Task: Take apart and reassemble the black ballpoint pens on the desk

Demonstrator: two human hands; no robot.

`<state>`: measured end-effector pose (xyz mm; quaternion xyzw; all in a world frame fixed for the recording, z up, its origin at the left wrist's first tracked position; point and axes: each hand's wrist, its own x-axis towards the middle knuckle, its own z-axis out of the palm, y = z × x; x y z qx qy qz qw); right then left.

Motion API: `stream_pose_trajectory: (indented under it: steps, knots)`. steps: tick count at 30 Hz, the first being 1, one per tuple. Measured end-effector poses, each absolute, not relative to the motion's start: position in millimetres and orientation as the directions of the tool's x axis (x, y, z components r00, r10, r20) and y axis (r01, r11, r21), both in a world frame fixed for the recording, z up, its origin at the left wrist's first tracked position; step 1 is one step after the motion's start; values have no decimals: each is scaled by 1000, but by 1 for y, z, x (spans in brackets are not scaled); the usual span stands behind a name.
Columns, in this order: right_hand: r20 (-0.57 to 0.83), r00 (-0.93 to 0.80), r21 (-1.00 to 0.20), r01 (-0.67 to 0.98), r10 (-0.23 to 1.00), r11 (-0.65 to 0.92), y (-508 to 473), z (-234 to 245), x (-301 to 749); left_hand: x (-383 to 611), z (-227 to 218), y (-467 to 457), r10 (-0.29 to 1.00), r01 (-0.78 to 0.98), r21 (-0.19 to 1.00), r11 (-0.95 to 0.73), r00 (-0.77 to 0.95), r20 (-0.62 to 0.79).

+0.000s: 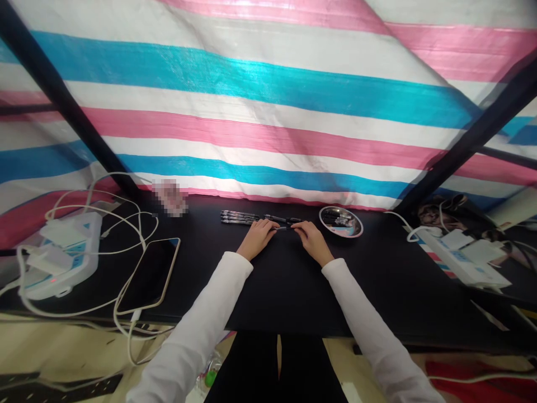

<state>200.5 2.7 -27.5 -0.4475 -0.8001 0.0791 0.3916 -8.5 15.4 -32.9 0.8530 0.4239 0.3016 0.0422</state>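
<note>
1. The left hand point(257, 236) rests on the black table point(289, 296), its fingers loosely curled at one end of a slim black pen point(282, 227); the right hand point(312, 239) lies close by, its fingertips point(296, 225) reaching toward the other end; the pen lies crosswise between them, near the table's far edge.
2. Both hands are only slightly open, with the fingers low and relaxed; neither is spread wide; at this size, I cannot tell whether either one has a firm hold on the pen.
3. Just beyond the left hand lies a row of black pens point(239, 217), side by side; another pen point(283, 219) lies just past the hands; a round dish point(342, 236) to the right holds more black pens.
4. For a pen this slim, fingertip contact seems best; keeping the wrists low and the hands square to the pen should steady it and avoid nudging its neighbours.
5. Toward the left are a power strip point(62, 254), a phone point(149, 274) and white cables point(126, 221); another power strip point(461, 260) sits to the right; a striped tarp point(251, 95) hangs behind the table.
</note>
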Motion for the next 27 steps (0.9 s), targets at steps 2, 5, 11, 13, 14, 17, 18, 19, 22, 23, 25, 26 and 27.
stream_pose_trajectory:
  steps: [2, 5, 11, 13, 14, 17, 18, 19, 22, 23, 25, 26, 27]
  knots:
    - [555, -303, -470, 654, 775, 593, 3, -27, 200, -8, -33, 15, 741, 696, 311, -647, 479, 470]
    - [572, -273, -464, 670, 773, 580, 2, -25, 199, -7, -33, 15, 750, 706, 312, -636, 469, 466]
    - [578, -147, -514, 699, 803, 497, 4, -26, 202, -7, -35, 16, 784, 753, 328, -571, 379, 492]
    - [561, -144, -475, 750, 815, 460, 7, -33, 204, -7, -36, 16, 786, 764, 321, -560, 368, 497]
    - [554, -152, -440, 782, 819, 442, 8, -37, 205, -7, -36, 16, 786, 767, 317, -557, 364, 500]
    - [531, -191, -323, 855, 825, 405, 11, -45, 207, -7, -35, 16, 790, 780, 313, -542, 345, 508]
    - [525, -199, -298, 868, 827, 398, 11, -47, 208, -7, -35, 16, 793, 785, 314, -534, 337, 508]
    - [521, -201, -282, 876, 829, 390, 11, -47, 208, -7, -35, 16, 796, 789, 314, -528, 330, 508]
    - [515, -202, -259, 890, 833, 375, 9, -45, 208, -7, -35, 16, 801, 799, 312, -514, 317, 508]
    - [512, -211, -250, 891, 833, 379, 8, -45, 208, -7, -36, 16, 802, 801, 310, -511, 315, 507]
    - [503, -238, -233, 888, 831, 395, 7, -44, 208, -8, -36, 17, 804, 808, 306, -503, 308, 508]
    - [495, -250, -228, 886, 832, 403, 7, -44, 209, -8, -37, 17, 805, 811, 305, -500, 305, 509]
    - [487, -260, -227, 884, 834, 408, 7, -44, 209, -9, -37, 17, 805, 813, 304, -497, 302, 510]
